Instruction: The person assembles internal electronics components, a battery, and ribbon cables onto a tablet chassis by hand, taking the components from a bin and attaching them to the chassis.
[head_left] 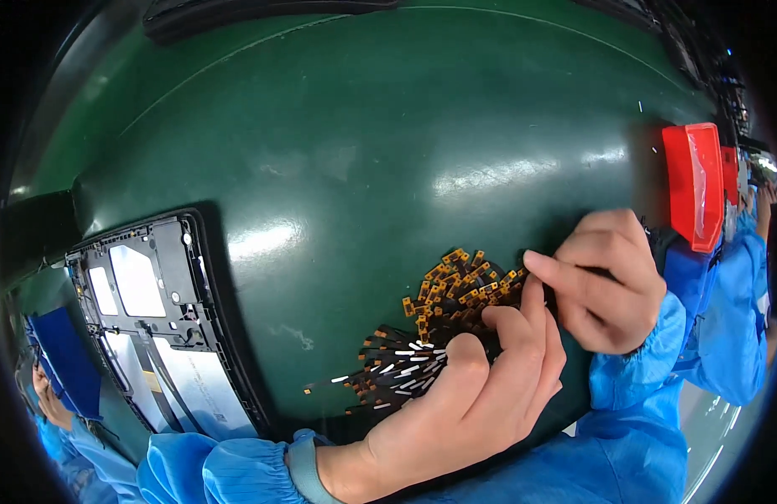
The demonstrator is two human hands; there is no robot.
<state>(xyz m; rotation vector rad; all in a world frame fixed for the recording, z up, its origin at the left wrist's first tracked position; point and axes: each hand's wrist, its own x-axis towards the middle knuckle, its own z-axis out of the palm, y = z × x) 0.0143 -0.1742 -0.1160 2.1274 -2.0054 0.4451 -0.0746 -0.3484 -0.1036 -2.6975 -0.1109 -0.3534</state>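
A pile of small flex cables with orange ends and black strips lies on the green mat. Toward the lower left its strips fan out in a spray of black tails with white and copper-coloured ends. My left hand curls over the right side of the pile, its fingers bent and closed; what they grip is hidden. From the right, my right hand brings its fingertips against my left fingertips at the pile's edge. Those right fingers are closed too, and anything in them is too small to make out.
An opened tablet-like device with a silver battery rests on a black pad at left. Red bin and blue bin stand at right. Another blue bin is far left, beside another person's hand. A black object lies along the far edge.
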